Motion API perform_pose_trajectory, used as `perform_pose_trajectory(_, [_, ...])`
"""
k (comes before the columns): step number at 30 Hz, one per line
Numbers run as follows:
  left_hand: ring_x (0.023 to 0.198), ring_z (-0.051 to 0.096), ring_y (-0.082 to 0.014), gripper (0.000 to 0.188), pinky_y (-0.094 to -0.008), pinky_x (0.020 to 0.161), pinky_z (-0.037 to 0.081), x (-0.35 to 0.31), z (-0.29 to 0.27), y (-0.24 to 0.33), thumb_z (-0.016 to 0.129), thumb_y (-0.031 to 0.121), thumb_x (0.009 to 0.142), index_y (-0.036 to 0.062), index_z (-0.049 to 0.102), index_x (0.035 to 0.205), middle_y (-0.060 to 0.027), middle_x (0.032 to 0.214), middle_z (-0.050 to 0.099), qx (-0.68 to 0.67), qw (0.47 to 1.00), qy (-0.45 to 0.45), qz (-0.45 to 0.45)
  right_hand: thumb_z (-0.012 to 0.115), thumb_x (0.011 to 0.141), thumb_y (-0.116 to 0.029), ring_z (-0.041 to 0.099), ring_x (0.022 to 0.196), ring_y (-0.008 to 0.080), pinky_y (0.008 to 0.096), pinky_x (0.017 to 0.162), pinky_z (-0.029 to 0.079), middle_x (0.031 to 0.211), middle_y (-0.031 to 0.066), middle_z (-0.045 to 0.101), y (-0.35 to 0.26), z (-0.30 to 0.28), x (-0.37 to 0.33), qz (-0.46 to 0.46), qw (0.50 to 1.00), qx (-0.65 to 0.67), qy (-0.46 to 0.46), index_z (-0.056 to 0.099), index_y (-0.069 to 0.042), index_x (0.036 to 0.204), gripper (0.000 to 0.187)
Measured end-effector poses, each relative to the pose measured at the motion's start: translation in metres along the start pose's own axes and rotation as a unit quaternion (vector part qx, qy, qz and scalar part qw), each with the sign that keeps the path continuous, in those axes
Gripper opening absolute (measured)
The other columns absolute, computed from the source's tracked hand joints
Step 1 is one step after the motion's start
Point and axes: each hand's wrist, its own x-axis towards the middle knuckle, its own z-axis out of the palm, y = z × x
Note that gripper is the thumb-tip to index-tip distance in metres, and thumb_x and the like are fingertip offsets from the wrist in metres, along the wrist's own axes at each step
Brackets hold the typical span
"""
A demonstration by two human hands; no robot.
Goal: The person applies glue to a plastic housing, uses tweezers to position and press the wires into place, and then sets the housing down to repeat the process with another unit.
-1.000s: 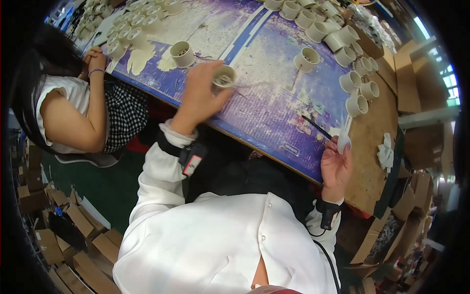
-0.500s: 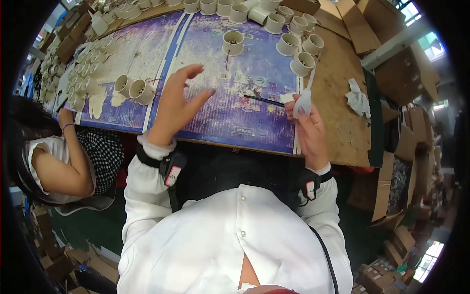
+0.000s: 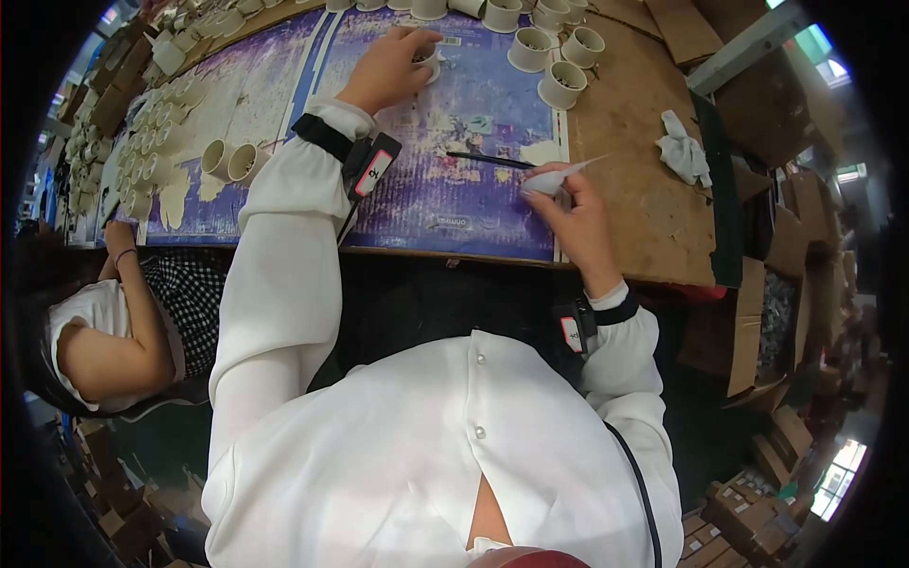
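Note:
At the far middle of the table, my left hand [image 3: 388, 71] curls its fingers and thumb round a small cream-coloured cup [image 3: 428, 66] with little dark pieces in it. The hand hides much of the cup. Nearer me, my right hand [image 3: 575, 210] grips a small white squeeze bottle [image 3: 559, 183], whose long thin nozzle points right. A thin black stick-like tool [image 3: 488, 159] reaches up to the fingertips of that hand; whether they hold it, I cannot tell. Beyond the bottle stand more filled cups [image 3: 563, 87].
Purple printed cardboard [image 3: 407, 194] covers the table. Two cups [image 3: 232, 163] stand left of my left arm. A crumpled white cloth [image 3: 684, 151] lies on the brown board at right. On the far left, a person's arm [image 3: 142, 312] rests at the table's edge beside many cups.
My left hand has gone from open above the table to the far cup and closed round it. The squeeze bottle in my right hand has tipped, its nozzle swinging from pointing away to pointing right.

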Motion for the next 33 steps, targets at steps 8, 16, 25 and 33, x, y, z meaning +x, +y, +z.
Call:
perform_pose_trajectory(8, [0.096,0.062,-0.0364,0.047,-0.0436,0.084,0.051,-0.083,-0.052,0.056,0.075,0.023,0.075,0.0127,0.065,0.12,-0.0147,0.1,0.063,0.171,0.98,-0.029,-0.097,0.074,0.085,-0.008,0.066,0.089,0.0198,0.0309,0.082,0.052,0.103,0.0097,0.068,-0.008,0.031,0.014,-0.023,0.992,-0.127,0.006,0.066,-0.004,0.108,0.025])
perform_pose_trajectory(16, [0.106,0.057,-0.0354,0.063,-0.0421,0.093,0.046,-0.145,-0.068,0.093,0.08,0.02,0.075,0.0065,0.055,0.132,-0.0162,0.116,0.062,0.02,0.991,-0.019,-0.127,0.077,0.083,-0.013,0.065,0.087,0.0236,0.0336,0.078,0.051,0.102,0.0116,0.067,-0.013,0.032,0.026,-0.04,0.987,-0.155,0.029,0.066,-0.006,0.114,0.034])
perform_pose_trajectory(25, [0.111,0.053,-0.0337,0.072,-0.0408,0.097,0.043,-0.161,-0.058,0.084,0.082,0.018,0.074,0.0061,0.049,0.137,-0.0133,0.124,0.06,-0.065,0.993,0.006,-0.096,0.078,0.082,-0.012,0.063,0.095,0.0223,0.0349,0.083,0.05,0.1,0.0097,0.066,-0.017,0.023,0.0,-0.103,0.966,-0.161,0.173,0.06,-0.005,0.122,0.045])
perform_pose_trajectory(33, [0.109,0.053,-0.0324,0.071,-0.0403,0.095,0.044,-0.16,-0.049,0.094,0.087,0.024,0.069,0.0058,0.054,0.129,-0.0109,0.117,0.061,-0.05,0.992,0.021,-0.11,0.072,0.085,-0.003,0.065,0.092,0.0235,0.0334,0.079,0.051,0.103,0.0098,0.065,-0.043,0.034,-0.024,-0.199,0.975,-0.091,0.026,0.065,-0.004,0.106,0.022])
